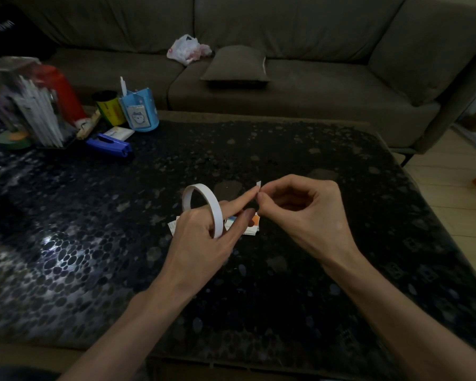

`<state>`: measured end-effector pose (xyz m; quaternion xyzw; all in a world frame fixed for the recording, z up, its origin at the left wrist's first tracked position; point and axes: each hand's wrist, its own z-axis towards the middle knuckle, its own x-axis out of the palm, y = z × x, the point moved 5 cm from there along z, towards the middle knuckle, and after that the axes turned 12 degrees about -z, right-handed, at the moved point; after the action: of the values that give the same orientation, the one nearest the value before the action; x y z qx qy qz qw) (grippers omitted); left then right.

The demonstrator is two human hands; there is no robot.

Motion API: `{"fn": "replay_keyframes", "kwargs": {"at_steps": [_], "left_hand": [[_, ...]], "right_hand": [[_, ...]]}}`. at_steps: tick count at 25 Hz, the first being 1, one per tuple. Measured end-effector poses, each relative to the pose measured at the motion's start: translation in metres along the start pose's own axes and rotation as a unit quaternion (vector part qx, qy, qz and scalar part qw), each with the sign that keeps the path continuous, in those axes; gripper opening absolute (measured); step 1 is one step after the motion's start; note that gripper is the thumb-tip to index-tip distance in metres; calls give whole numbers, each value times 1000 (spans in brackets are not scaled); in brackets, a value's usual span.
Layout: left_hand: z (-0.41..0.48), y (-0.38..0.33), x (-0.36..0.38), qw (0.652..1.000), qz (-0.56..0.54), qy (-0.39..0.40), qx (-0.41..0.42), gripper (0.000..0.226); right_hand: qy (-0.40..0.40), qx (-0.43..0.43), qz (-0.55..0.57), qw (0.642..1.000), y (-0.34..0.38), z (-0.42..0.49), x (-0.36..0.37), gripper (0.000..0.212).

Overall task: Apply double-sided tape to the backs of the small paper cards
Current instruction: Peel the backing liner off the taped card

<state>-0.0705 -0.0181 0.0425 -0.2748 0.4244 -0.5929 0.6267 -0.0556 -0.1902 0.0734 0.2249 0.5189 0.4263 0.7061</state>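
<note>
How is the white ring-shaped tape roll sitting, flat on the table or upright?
Upright: the white ring-shaped tape roll stands on edge, looped round fingers of the left hand.

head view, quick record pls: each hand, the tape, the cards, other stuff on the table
left hand: fingers extended, index finger through the tape roll, fingertip at the tape piece
right hand: pinches the tape piece between thumb and forefinger
tape roll: thin white ring, carried on the left hand
cards: small stack on the table, mostly hidden under the hands
table: dark, pebble-patterned
far left: blue stapler, blue pen holder
</note>
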Motion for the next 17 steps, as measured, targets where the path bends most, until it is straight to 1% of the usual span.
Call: {"fn": "replay_keyframes", "kwargs": {"at_steps": [7, 13, 17], "left_hand": [[-1, 0, 1, 1000, 30, 3, 7, 44], [-1, 1, 1, 1000, 5, 12, -10, 45], [-1, 5, 2, 1000, 5, 13, -24, 44]], "right_hand": [[0, -3, -3, 1000, 2, 0, 1, 13], [-4, 0, -1, 1000, 1, 0, -1, 6], [0, 1, -3, 1000, 1, 1, 0, 8]]}}
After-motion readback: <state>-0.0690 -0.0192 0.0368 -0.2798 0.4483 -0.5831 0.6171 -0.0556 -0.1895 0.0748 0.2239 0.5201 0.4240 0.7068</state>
